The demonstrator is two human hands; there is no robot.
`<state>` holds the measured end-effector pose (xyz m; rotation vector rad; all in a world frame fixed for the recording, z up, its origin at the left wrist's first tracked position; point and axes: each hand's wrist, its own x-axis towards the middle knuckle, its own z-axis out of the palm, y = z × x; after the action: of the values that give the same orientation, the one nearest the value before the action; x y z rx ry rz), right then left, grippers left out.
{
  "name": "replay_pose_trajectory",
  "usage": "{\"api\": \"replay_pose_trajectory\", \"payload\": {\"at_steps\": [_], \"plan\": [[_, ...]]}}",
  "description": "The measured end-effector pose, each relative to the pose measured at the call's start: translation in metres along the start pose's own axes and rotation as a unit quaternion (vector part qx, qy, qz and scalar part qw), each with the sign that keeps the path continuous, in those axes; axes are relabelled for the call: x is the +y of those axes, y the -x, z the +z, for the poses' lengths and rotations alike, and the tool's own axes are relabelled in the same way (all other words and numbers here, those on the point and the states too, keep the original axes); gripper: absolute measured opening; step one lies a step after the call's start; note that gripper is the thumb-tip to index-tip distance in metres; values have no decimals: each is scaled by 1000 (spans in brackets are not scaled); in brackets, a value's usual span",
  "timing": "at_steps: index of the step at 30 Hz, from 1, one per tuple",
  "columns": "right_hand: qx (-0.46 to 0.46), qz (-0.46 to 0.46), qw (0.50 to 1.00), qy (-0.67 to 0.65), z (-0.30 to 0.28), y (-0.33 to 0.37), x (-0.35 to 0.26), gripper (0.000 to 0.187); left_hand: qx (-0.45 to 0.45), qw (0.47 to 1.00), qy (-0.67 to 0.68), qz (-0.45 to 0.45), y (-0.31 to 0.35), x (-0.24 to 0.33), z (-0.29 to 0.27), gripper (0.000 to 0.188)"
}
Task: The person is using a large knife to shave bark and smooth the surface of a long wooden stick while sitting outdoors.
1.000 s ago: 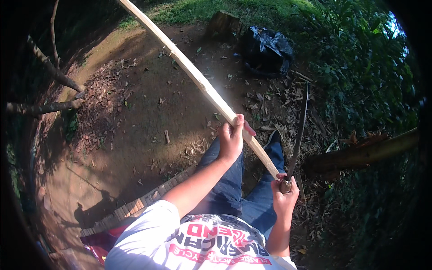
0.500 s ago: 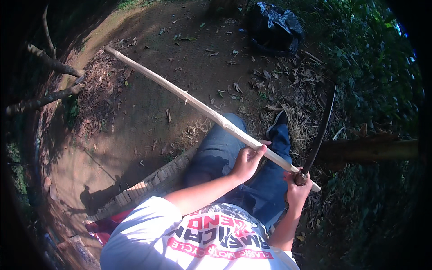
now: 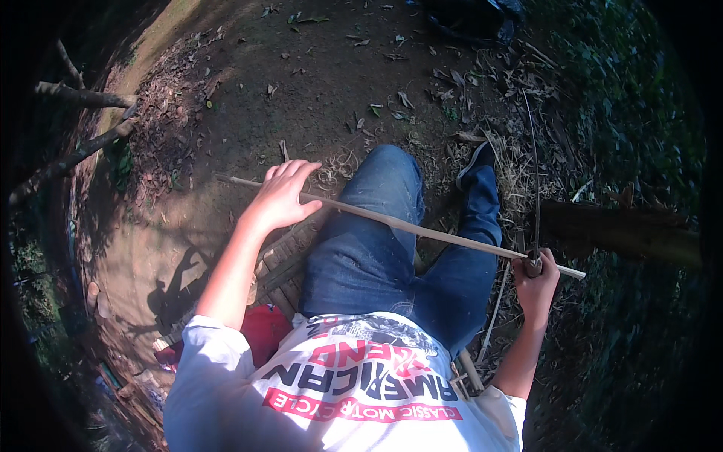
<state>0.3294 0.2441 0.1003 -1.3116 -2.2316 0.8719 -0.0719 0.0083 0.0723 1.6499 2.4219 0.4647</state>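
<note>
A long pale peeled stick point(image 3: 361, 213) lies slantwise across in front of me, above my jeans-clad thighs. Around the wooden handle of a long, thin-bladed machete point(image 3: 536, 173), the fingers of my right hand point(image 3: 536, 280) are closed; the blade points away from me. The stick's right end passes at this same hand, apparently pinned against the handle. Over the stick's left part is my left hand point(image 3: 285, 197), its fingers stretched out and thumb apart, not wrapped round the wood. Whether its palm touches the stick cannot be told.
Slatted bamboo seating point(image 3: 290, 260) is beneath me, with a red cloth point(image 3: 265, 331) at my left. A thick log point(image 3: 625, 230) lies to the right. Bare branches point(image 3: 83, 98) stick in at far left, and a black plastic bag point(image 3: 474, 19) sits at the far edge. Shavings and dry leaves litter the soil.
My left hand has let go its grip and moved left along the stick, fingers spreading. The stick has turned flatter and nearer me; my right hand with the machete has shifted right and slightly away.
</note>
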Motion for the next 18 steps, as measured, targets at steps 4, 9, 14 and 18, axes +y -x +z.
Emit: {"api": "replay_pose_trajectory", "payload": {"at_steps": [4, 9, 14, 18], "plan": [[-26, -11, 999, 22, 5, -26, 8, 17, -313, 949, -19, -36, 12, -55, 18, 43], [29, -9, 996, 85, 2, -40, -5, 17, -321, 933, 160, -41, 19, -47, 33, 44], [111, -117, 965, 204, -2, -33, -6, 19, -390, 868, 270, -146, 41, -14, 33, 51], [-7, -45, 980, 193, 29, -21, -12, 23, -338, 875, 295, -185, 65, -9, 46, 48]]}}
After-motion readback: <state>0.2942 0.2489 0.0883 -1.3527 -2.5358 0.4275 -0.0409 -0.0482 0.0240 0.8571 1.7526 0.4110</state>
